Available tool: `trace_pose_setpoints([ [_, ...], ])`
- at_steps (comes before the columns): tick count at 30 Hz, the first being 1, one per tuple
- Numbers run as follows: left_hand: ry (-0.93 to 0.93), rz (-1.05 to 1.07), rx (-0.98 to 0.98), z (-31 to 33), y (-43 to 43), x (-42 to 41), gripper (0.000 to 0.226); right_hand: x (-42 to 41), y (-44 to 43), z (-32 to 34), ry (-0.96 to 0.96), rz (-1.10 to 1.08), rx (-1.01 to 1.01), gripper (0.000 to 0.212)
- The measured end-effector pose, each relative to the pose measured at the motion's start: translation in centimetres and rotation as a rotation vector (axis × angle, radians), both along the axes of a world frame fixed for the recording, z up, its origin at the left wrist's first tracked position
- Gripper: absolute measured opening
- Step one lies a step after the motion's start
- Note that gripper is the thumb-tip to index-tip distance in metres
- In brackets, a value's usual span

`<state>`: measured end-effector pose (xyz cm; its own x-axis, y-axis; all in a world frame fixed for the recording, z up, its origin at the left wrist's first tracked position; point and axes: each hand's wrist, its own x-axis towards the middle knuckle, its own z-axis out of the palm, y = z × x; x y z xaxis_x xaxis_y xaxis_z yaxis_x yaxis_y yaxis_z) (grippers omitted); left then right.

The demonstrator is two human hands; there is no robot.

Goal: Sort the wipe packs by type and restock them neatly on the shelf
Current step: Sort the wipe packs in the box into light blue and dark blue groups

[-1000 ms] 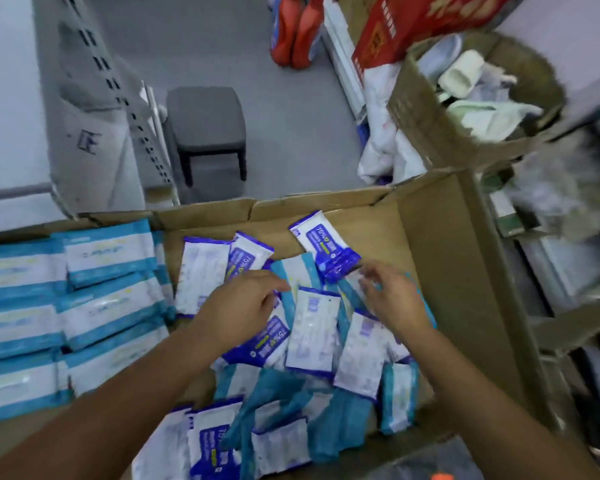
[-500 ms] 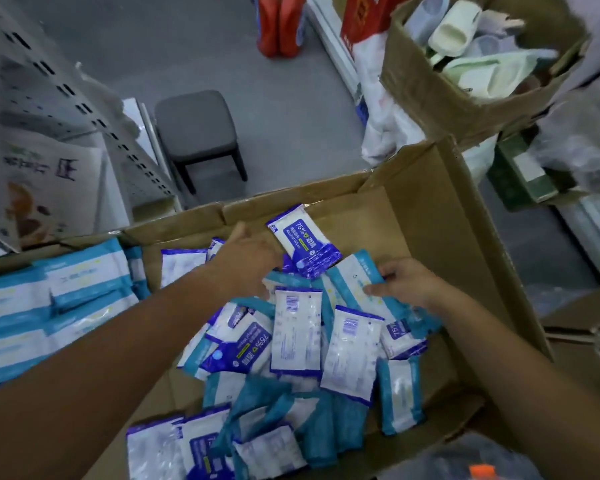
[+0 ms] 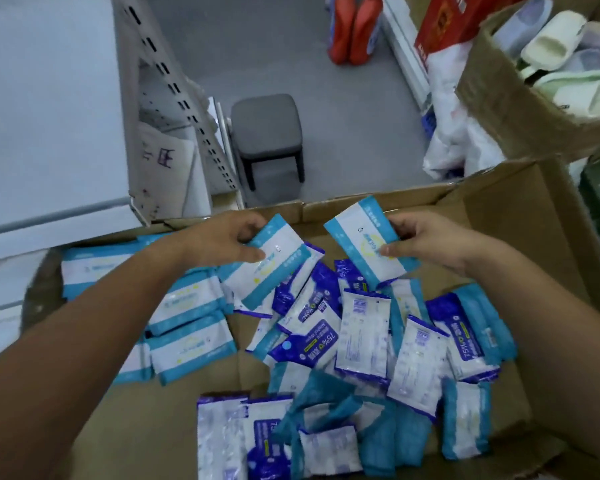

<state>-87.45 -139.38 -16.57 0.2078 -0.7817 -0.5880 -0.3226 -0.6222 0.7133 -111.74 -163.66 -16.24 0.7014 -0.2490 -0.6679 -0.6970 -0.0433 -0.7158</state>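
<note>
Bare box floor [image 3: 194, 407] betw. pack piles

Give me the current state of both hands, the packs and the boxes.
Left hand: grips a light-blue pack.
Right hand: grips a second light-blue pack, held above the rest.
Sorted light-blue packs, left: lying flat in a row.
Mixed pile: jumbled, both types, unsorted.
Large cardboard box: open, flaps out.
Slipper box: open, holding slippers.
Stool: upright.

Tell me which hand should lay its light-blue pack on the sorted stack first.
Left, probably. The left hand grips the left pack right beside the sorted stack at the box's left side. The right hand holds the right pack over the mixed pile, farther from that stack.
</note>
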Motion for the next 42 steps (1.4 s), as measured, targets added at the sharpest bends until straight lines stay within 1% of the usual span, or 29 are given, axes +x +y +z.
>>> trace_pose_setpoints([
  [1, 0.032, 0.066, 0.003, 0.4, 1.3, 0.2, 0.032, 1.0, 0.6, 0.0, -0.003, 0.026, 0.003, 0.039],
  [3, 0.032, 0.190, 0.015, 0.5, 4.1, 1.0, 0.035, 3.1, 2.0, -0.1, 0.005, 0.069, 0.005, 0.038],
  [6, 0.014, 0.386, 0.067, 0.7, 8.3, 2.1, 0.031, 6.4, 5.2, 0.1, 0.012, 0.153, 0.014, 0.033],
  [8, 0.026, 0.526, 0.053, 0.6, 10.9, 2.4, 0.042, 8.6, 7.6, 0.2, 0.008, 0.235, 0.004, 0.029],
  [10, 0.038, 0.639, -0.021, 0.7, 13.3, 2.5, 0.052, 10.7, 9.9, 0.4, 0.018, 0.316, 0.001, 0.026],
  [12, 0.041, 0.703, -0.085, 0.7, 15.5, 2.7, 0.052, 12.5, 11.9, 0.5, 0.026, 0.367, 0.003, 0.026],
  [14, 0.027, 0.715, -0.097, 1.1, 17.4, 3.1, 0.040, 14.1, 13.5, 0.2, 0.035, 0.380, 0.022, 0.027],
  [15, 0.045, 0.725, -0.096, 1.4, 18.3, 3.3, 0.038, 14.7, 14.2, 0.0, 0.040, 0.388, 0.037, 0.028],
  [16, 0.091, 0.724, -0.101, 1.6, 19.1, 3.5, 0.048, 15.3, 14.7, -0.2, 0.045, 0.406, 0.044, 0.029],
  [17, 0.152, 0.715, -0.102, 1.9, 19.8, 3.6, 0.059, 15.8, 15.2, -0.4, 0.051, 0.429, 0.049, 0.030],
  [18, 0.200, 0.702, -0.095, 2.2, 20.3, 3.6, 0.063, 16.2, 15.6, -0.6, 0.055, 0.445, 0.053, 0.029],
  [20, 0.213, 0.692, -0.069, 2.6, 21.2, 3.9, 0.048, 17.0, 16.4, -0.8, 0.058, 0.452, 0.062, 0.029],
  [21, 0.181, 0.699, -0.048, 2.8, 21.5, 4.0, 0.039, 17.3, 16.8, -0.9, 0.058, 0.453, 0.063, 0.029],
  [23, 0.062, 0.689, -0.014, 2.8, 21.9, 4.5, 0.025, 17.9, 17.5, -1.1, 0.052, 0.458, 0.067, 0.031],
  [25, -0.006, 0.635, -0.002, 2.7, 22.2, 4.9, 0.018, 18.4, 18.1, -1.2, 0.035, 0.470, 0.058, 0.033],
  [27, -0.027, 0.592, 0.013, 2.3, 22.4, 5.2, 0.018, 18.9, 18.4, -1.2, 0.023, 0.523, 0.019, 0.032],
  [30, -0.063, 0.503, 0.016, 1.8, 22.6, 5.5, 0.020, 19.4, 18.8, -1.1, -0.006, 0.609, -0.062, 0.026],
  [32, -0.094, 0.375, 0.014, 1.4, 22.9, 5.8, 0.024, 19.8, 19.0, -1.3, -0.017, 0.694, -0.151, 0.024],
  [34, -0.133, 0.222, 0.057, 1.2, 23.3, 6.2, 0.034, 20.1, 19.3, -1.6, -0.025, 0.795, -0.243, 0.021],
  [37, -0.253, 0.082, 0.130, 0.7, 23.7, 7.3, 0.032, 20.4, 19.9, -2.0, -0.064, 0.883, -0.399, 0.018],
  [40, -0.457, -0.012, 0.181, 0.2, 23.9, 8.3, 0.025, 20.6, 21.0, -2.7, -0.070, 0.854, -0.390, 0.027],
  [42, -0.577, -0.068, 0.203, -0.4, 23.8, 8.8, 0.024, 20.7, 21.4, -3.5, -0.074, 0.837, -0.394, 0.028],
])
